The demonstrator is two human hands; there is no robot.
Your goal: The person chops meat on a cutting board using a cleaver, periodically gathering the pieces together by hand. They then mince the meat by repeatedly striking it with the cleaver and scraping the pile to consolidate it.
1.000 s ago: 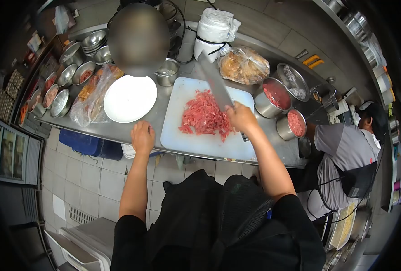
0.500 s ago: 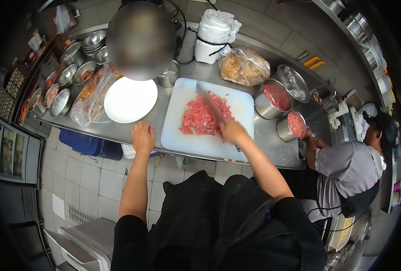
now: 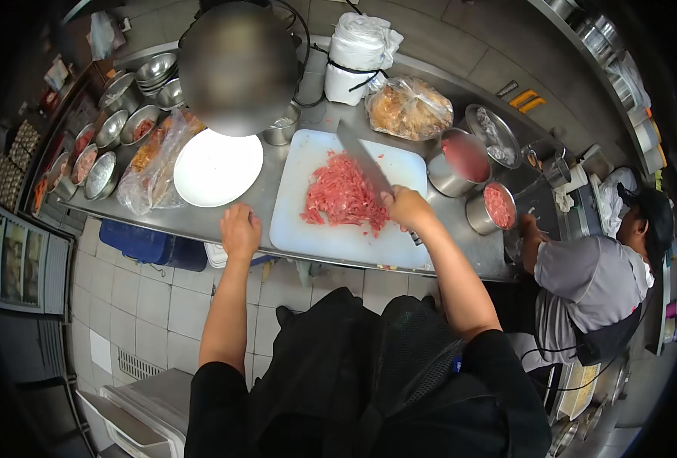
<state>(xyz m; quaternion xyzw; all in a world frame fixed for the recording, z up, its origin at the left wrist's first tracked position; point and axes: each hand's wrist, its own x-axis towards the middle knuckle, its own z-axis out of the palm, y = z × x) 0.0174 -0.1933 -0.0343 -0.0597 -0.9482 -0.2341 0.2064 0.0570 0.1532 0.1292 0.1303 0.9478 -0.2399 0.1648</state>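
Note:
My right hand (image 3: 409,208) is closed around the handle of a broad-bladed knife (image 3: 365,162). Its blade points away from me over the right side of a heap of sliced raw red meat (image 3: 340,192). The meat lies on a white cutting board (image 3: 293,233). My left hand (image 3: 240,230) holds nothing; it rests at the counter's front edge with its fingers loosely bent. Just beyond it sits a bare white plate (image 3: 219,168), left of the board.
Right of the board stand metal pots of meat (image 3: 451,182) (image 3: 481,212). A bag of brownish food (image 3: 409,108) and a white wrapped bundle (image 3: 360,57) are behind. Metal bowls (image 3: 112,131) and a plastic bag (image 3: 151,179) stand left. A co-worker (image 3: 594,278) is at right.
My right hand has shifted slightly right and up with the knife, and the blade has come off the middle of the meat toward its right edge. My left hand stays at the counter edge.

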